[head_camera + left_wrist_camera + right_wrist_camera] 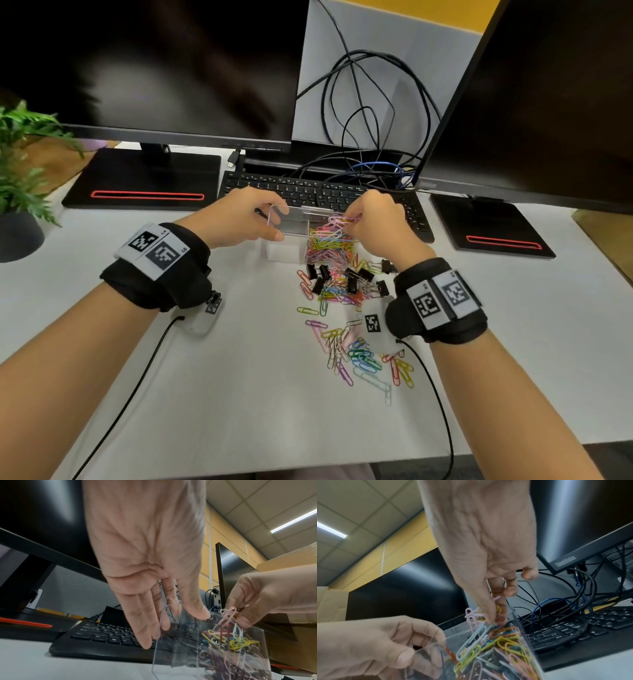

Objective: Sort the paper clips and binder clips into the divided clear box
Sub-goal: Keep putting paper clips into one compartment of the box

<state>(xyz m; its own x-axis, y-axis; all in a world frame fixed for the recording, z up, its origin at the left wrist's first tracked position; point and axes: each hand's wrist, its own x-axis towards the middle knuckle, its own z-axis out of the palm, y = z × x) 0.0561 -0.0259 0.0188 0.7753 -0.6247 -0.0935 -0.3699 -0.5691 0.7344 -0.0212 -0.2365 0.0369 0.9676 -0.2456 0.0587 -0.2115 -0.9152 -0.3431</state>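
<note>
The divided clear box [287, 255] stands on the white desk in front of the keyboard. Its right compartment is heaped with coloured paper clips [329, 244]; the left one looks empty. My left hand [246, 219] grips the box's left end, thumb on the near wall [426, 647]. My right hand [373, 222] hovers over the right compartment and pinches a bunch of pink and pale clips [473, 615] between thumb and fingers. Black binder clips [349, 277] lie mixed with paper clips just in front of the box. More loose paper clips [359, 356] are scattered nearer me.
A black keyboard [325, 195] sits right behind the box. Two dark monitors [154, 68] stand on black bases at back left and back right, with tangled cables [370, 113] between them. A potted plant [20, 192] is at the far left.
</note>
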